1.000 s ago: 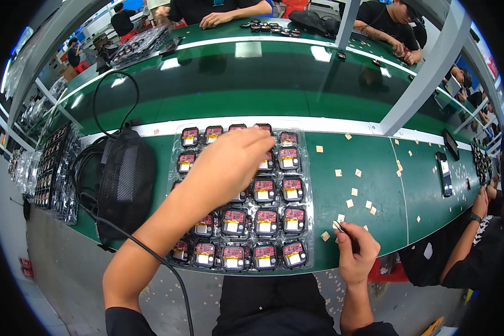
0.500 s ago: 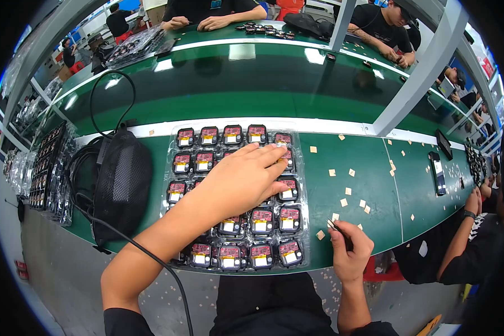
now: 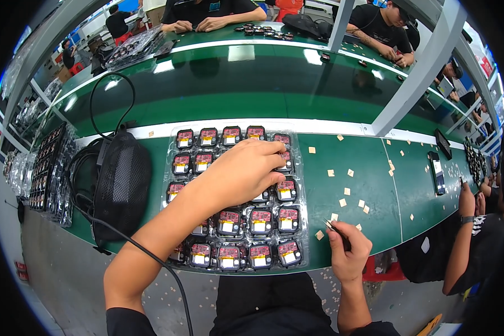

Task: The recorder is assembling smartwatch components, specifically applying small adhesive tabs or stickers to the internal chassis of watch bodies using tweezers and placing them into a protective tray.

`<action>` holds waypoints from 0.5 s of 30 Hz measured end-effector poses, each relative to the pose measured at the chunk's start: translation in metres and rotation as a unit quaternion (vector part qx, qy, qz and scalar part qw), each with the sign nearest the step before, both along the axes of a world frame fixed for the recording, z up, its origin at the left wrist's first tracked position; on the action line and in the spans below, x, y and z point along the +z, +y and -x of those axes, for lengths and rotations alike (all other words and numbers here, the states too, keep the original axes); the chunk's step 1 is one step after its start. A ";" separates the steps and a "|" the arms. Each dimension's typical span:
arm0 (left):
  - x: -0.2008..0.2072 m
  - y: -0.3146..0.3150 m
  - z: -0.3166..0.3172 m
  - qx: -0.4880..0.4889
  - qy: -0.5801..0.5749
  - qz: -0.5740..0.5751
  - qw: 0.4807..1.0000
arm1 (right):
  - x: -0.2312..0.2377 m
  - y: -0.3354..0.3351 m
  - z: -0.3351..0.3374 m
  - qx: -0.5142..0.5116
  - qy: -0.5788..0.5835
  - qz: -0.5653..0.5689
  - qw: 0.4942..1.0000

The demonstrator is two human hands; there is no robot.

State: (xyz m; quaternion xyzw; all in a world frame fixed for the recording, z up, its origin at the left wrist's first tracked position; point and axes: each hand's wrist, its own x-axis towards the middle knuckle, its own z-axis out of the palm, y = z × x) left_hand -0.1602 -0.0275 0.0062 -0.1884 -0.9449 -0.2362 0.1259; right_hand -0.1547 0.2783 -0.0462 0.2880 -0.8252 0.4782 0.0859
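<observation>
A clear plastic tray [image 3: 301,193] holds rows of black square electronic modules [image 3: 261,220], each with a red circuit board, a yellow strip and a white patch. My left hand [image 3: 243,171] reaches across it from the lower left, hiding several modules. Its bent fingers and thumb close about the upper and lower edges of one module [image 3: 285,162] in the right-hand column, which still sits in the tray. Beside the tray's lower right corner, my right hand [image 3: 350,250] pinches dark tweezers [image 3: 331,225]. Their tips point up and left, near small beige squares [image 3: 320,235] on the green table.
A black mesh bag [image 3: 123,187] with cables lies left of the tray; one cable [image 3: 173,274] crosses below my left forearm. Stacked trays [image 3: 49,173] stand farther left. Beyond the white rail runs a green conveyor [image 3: 207,84]. A grey post [image 3: 417,73] rises at right; co-workers sit around.
My left hand has drawn back slightly, its stretched fingers now bent around a module. The right hand with the tweezers has barely moved. A co-worker's arm at the right has shifted.
</observation>
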 end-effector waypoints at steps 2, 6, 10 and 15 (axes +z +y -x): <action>0.001 0.001 0.001 0.001 -0.003 0.002 1.000 | 0.000 -0.001 0.000 -0.002 0.001 0.002 1.000; -0.001 0.002 0.005 -0.009 -0.015 0.003 1.000 | -0.004 -0.003 0.004 0.006 0.054 0.021 0.998; 0.001 0.001 0.004 -0.007 -0.023 0.015 1.000 | 0.001 -0.002 0.001 -0.004 0.011 -0.005 1.000; -0.005 0.003 -0.004 0.011 0.041 0.014 0.999 | -0.005 -0.002 0.003 0.006 0.052 0.017 0.998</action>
